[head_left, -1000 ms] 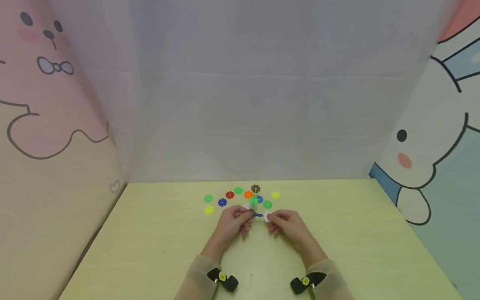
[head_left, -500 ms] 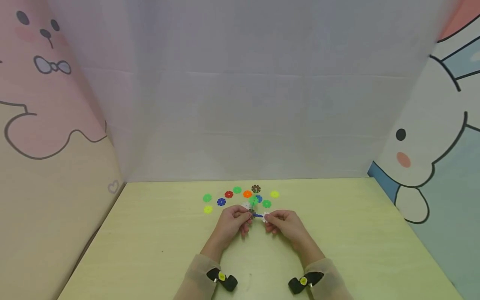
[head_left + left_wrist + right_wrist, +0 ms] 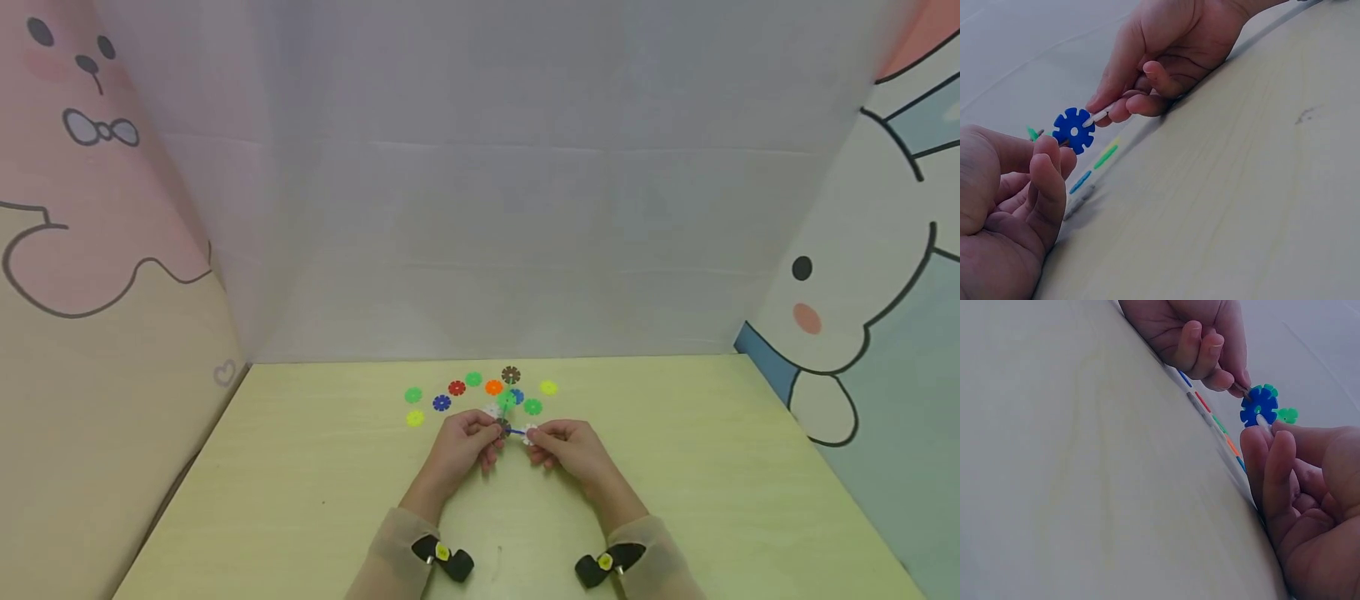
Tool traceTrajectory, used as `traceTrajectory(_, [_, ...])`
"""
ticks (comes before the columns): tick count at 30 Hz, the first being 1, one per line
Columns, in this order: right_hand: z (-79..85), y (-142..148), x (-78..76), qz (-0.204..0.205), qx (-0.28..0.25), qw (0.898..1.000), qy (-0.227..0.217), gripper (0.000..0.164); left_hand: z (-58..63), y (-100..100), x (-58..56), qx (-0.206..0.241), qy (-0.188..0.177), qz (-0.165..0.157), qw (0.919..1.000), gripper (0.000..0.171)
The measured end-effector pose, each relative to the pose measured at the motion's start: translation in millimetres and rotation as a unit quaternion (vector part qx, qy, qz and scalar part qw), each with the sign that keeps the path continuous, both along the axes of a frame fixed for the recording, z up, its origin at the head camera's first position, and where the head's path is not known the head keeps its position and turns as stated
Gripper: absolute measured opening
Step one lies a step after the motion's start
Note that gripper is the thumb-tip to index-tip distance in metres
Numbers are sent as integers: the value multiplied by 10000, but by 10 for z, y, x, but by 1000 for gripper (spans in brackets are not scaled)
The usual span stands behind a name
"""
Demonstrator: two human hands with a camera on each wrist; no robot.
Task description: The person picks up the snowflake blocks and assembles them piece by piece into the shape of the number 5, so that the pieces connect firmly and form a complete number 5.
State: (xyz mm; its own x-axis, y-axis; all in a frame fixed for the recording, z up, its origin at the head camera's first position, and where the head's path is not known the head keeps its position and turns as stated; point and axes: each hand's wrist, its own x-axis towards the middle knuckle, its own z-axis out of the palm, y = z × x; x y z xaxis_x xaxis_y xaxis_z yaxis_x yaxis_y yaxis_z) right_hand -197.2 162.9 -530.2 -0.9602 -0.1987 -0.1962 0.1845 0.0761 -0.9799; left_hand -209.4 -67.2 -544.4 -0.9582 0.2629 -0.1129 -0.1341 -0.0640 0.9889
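My left hand [image 3: 468,442] pinches a brown notched snowflake disc [image 3: 504,428] between thumb and fingers. A blue snowflake disc [image 3: 1074,131] joins it, edge-on in the head view and face-on in the wrist views. Green discs [image 3: 1287,415] show behind the blue one in the right wrist view, held up with the brown piece. My right hand [image 3: 573,446] pinches a white snowflake disc [image 3: 529,434], whose edge meets the blue disc's notched rim in both wrist views. Fingers cover much of the brown and white discs.
Loose discs lie flat beyond the hands: yellow [image 3: 416,418], dark blue [image 3: 442,402], red [image 3: 457,388], orange [image 3: 493,387], brown [image 3: 511,375], yellow [image 3: 549,387], several green [image 3: 413,395]. A white curtain [image 3: 480,250] rises behind the table [image 3: 285,467].
My right hand has moved slightly left with the white disc, bringing it closer to the blue disc. The left hand stays nearly in place, still pinching the brown disc.
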Motion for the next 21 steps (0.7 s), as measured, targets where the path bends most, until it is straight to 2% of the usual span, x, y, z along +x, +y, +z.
traceTrajectory(12, [-10,-25,-1,106,-56,9999,91,25,-26,-1,-13,45,-49,56,10000,12])
traceTrajectory(21, [-25,-22,-17,60,14,10000,-6,21,-15,13,-18,79,-30,60,9999,15])
